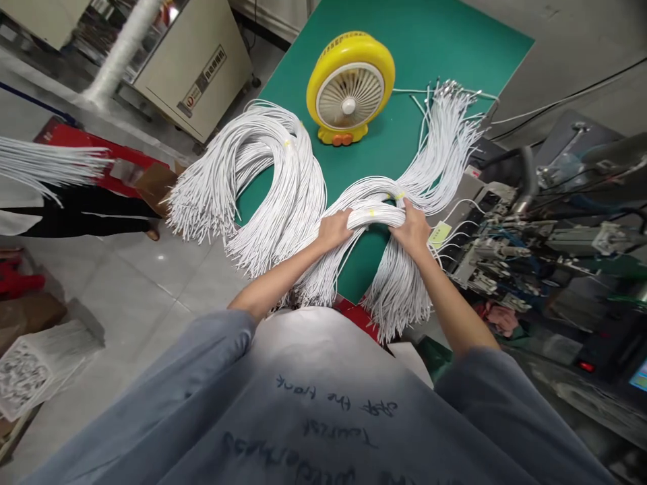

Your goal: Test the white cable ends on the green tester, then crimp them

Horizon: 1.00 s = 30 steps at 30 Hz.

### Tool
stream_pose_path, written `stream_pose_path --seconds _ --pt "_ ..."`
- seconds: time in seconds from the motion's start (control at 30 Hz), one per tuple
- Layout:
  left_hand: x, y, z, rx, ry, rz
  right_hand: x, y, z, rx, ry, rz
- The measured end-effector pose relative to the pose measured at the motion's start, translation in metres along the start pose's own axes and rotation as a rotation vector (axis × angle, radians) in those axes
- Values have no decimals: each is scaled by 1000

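A thick bundle of white wires, tied with a yellow band, arches between my hands at the table's near edge. My left hand is closed round its left side, and my right hand grips the right side. The loose wire ends hang down past the edge below both hands. Directly behind it lies another wire bundle with a yellow tie, its far ends fanned out at the back right. To the left, more looped white wire bundles rest on the table, with their ends over the edge.
A yellow fan stands on the green table. Machinery with metal fittings borders the right side. At the far left another person's dark trouser leg shows near hanging white wires. A cream cabinet stands behind.
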State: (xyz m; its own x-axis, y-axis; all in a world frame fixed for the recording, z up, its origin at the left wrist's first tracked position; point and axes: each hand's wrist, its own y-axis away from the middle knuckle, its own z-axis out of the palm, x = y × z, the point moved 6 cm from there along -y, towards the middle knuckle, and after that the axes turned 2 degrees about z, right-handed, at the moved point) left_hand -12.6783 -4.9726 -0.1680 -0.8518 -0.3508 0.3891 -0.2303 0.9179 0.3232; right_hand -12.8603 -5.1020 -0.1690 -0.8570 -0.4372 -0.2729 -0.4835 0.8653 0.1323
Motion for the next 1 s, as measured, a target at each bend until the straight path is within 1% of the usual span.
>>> stream_pose_path --seconds 0.07,0.13,0.27,0.37,0.47,0.5,0.57,0.63,0.7,0.73,0.8,0.83,0.93,1.0 --pt "4 -16 4 -13 -20 20 11 -9 9 -14 6 61" --pt "5 -24 8 -20 -23 39 15 -13 18 -26 18 69" --pt "1 -23 11 3 -25 58 13 -13 24 -24 19 55" --pt "-1 -19 11 57 -29 95 12 -9 22 -16 12 29" --pt "-2 -18 11 64 -35 93 15 1 19 24 26 -10" --pt "-2 -18 11 58 -33 89 19 6 19 37 28 13" --pt "-1 -17 10 44 -30 97 31 16 20 53 16 106" --pt "-4 -10 9 31 -35 103 39 25 22 80 -7 184" --pt "-14 6 11 19 -25 95 43 28 24 123 -22 201" --pt "-21 18 14 16 -7 90 43 29 25 141 -25 199" --pt "-42 50 21 16 52 53 44 26 27 155 -27 192" --pt "-54 69 26 17 83 21 44 25 28 156 -24 184" --pt "-93 124 42 33 115 -152 45 22 29 167 -16 167" --pt "-111 149 52 36 121 -252 44 22 29 175 -13 167"
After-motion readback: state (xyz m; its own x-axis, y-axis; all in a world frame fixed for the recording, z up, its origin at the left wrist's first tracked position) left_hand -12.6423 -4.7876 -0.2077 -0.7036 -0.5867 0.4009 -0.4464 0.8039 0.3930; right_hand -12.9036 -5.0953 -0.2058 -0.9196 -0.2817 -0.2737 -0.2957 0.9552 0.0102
